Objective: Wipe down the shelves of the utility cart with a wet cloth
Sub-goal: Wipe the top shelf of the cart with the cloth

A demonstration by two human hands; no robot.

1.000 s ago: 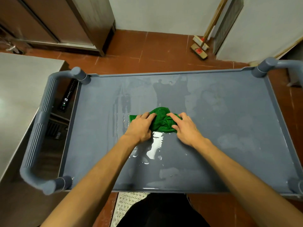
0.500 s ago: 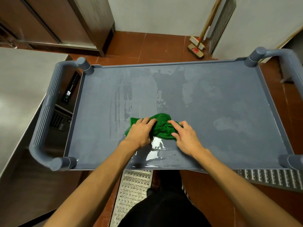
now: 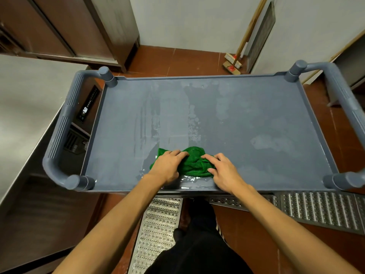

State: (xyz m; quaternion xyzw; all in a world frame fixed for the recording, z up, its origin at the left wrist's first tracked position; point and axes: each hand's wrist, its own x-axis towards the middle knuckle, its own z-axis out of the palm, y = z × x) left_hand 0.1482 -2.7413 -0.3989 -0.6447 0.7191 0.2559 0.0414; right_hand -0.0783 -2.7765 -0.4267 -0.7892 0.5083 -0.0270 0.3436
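A bunched green cloth [image 3: 192,162] lies on the grey cart's top shelf [image 3: 246,125], close to the shelf's near edge and a little left of centre. My left hand [image 3: 167,167] presses on the cloth's left part with fairly straight fingers. My right hand [image 3: 223,172] presses on its right part, fingers spread over the fabric. Water streaks and damp patches mark the shelf's middle, and a shiny puddle sits just in front of the cloth.
Grey handles close the cart's left end [image 3: 61,135] and right end [image 3: 343,103]. A steel counter [image 3: 25,115] flanks the left. A broom [image 3: 235,62] leans at the back wall. Metal floor grates [image 3: 316,210] and my legs are below the cart's near edge.
Both hands have dragged the cloth toward the shelf's near edge, leaving a wet trail. The view has pulled back, so the floor grates and my legs now show.
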